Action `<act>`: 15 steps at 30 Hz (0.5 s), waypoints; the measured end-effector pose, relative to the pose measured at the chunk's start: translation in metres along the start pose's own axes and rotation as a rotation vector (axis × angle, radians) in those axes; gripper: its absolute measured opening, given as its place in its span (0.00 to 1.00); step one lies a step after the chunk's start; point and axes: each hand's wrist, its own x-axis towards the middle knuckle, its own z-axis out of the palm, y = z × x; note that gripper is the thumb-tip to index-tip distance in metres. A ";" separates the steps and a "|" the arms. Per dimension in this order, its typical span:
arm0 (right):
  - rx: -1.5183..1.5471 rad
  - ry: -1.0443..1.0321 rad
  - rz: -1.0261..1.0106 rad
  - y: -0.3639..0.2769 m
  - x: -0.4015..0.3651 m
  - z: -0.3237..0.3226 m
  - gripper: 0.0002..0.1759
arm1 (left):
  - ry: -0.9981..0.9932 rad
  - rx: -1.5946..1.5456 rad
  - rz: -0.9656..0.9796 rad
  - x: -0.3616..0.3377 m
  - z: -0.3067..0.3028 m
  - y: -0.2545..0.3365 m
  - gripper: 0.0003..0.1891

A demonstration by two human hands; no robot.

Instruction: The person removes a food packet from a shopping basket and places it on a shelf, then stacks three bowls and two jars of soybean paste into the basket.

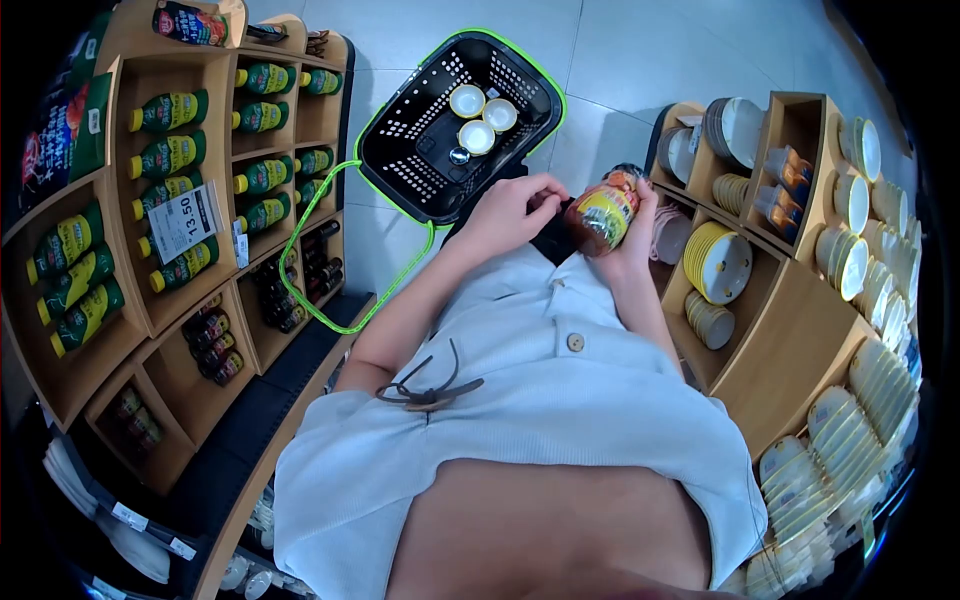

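My right hand is wrapped round a sauce jar with reddish contents, a yellow label and a dark lid, held tilted in front of my waist. To the left of the jar, my left hand is closed with its fingers curled in. No object shows in it, and a small gap separates it from the jar. Beyond my hands, a black shopping basket with a green rim stands on the floor. Inside it are three small white bowls with yellowish rims and a small round shiny item.
A wooden shelf unit on the left holds green bottles with yellow caps, dark jars and a price sign. Shelves on the right hold stacked plates and bowls. The basket's green handle hangs toward the left shelf.
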 end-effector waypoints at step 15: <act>-0.501 -0.131 -0.159 0.065 0.039 0.014 0.23 | -0.336 -0.818 -0.566 0.024 -0.035 -0.047 0.23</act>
